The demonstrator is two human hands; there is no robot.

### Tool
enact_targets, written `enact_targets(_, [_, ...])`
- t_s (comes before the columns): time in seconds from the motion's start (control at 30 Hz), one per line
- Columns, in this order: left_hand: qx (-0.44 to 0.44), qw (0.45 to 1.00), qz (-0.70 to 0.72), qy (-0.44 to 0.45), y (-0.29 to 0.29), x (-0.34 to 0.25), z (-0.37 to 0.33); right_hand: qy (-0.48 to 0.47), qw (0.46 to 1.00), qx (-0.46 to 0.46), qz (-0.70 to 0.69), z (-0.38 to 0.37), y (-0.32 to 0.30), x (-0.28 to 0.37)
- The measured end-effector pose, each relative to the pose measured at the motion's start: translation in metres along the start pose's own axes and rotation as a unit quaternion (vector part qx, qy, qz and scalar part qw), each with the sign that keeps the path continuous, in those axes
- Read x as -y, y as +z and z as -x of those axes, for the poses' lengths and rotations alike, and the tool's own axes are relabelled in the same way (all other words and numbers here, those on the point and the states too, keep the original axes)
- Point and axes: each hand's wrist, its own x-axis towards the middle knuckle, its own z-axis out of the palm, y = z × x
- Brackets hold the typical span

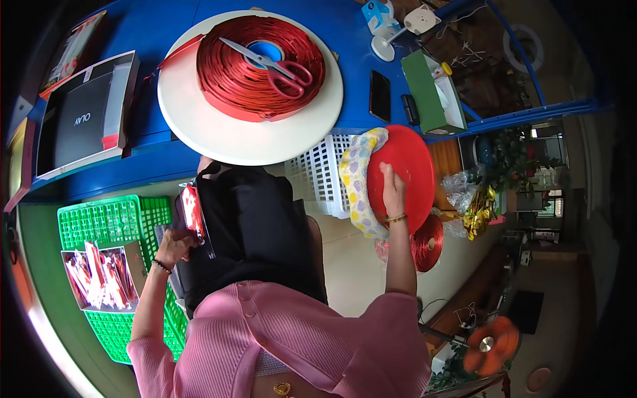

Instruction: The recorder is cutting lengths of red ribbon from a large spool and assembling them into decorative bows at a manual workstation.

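At the left of my lap, my left hand [175,247] is closed on the lower end of a clear plastic packet [192,211] with something red and white inside. The packet lies along my dark trousers, and its exact contents cannot be made out. On the right, my right hand [393,190] rests with fingers stretched out against a red round stool seat [417,179]. A padded cover [359,179] with yellow and purple spots wraps that seat's left edge. Nothing shows in the right hand.
On the blue table [162,26], a white turntable [179,106] bears a red ribbon roll [225,86] and scissors [290,78]. A phone [380,96], green tissue box [424,93] and dark open box [83,113] lie around it. Green crates [106,222] hold a box of red-white packets [103,275].
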Motion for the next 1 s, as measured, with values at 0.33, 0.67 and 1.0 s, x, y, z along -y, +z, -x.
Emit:
enact_targets(0.33, [0.017,0.999,0.046,0.008,-0.006,0.015,-0.002,-0.096,0.99,-0.077,-0.07,0.032,0.066,0.041])
enact_targets(0.67, [0.017,0.998,0.052,0.015,-0.005,0.012,-0.002,0.161,0.955,0.247,0.04,-0.021,0.019,-0.026])
enact_targets(1.0, [-0.013,0.999,-0.037,0.02,-0.004,0.011,0.002,0.076,0.968,0.11,-0.213,0.018,0.003,0.016])
